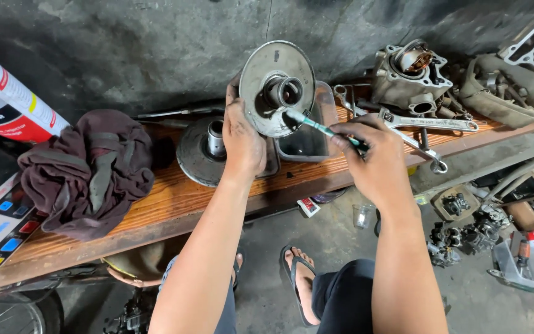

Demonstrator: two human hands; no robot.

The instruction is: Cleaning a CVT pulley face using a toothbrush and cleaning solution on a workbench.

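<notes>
Grimy concrete wall and floor frame a long wooden plank [174, 198] that serves as a bench. Above it, the left hand [242, 139] is closed around the lower edge of a round metal pulley disc [273, 86], thumb and fingers wrapped on the rim, holding it upright with its central hub facing the camera. The right hand [375, 158] is pinched shut on the handle of a green toothbrush [319, 127], whose bristle end touches the disc face just below the hub.

Directly under the held disc sits a clear plastic tray [310, 139], and just left of the gripping hand lies a 2nd pulley half [202, 151] flat on the plank, its sleeve standing up. Farther left, well apart from the grip, a dark maroon rag [84, 170] is bunched beside a red and white spray can [7, 99]. Right of the brush hand, an adjustable wrench [431, 124] lies near an engine cylinder [409, 77]. Below, 1 foot in a flip-flop [301, 278] rests on the floor.
</notes>
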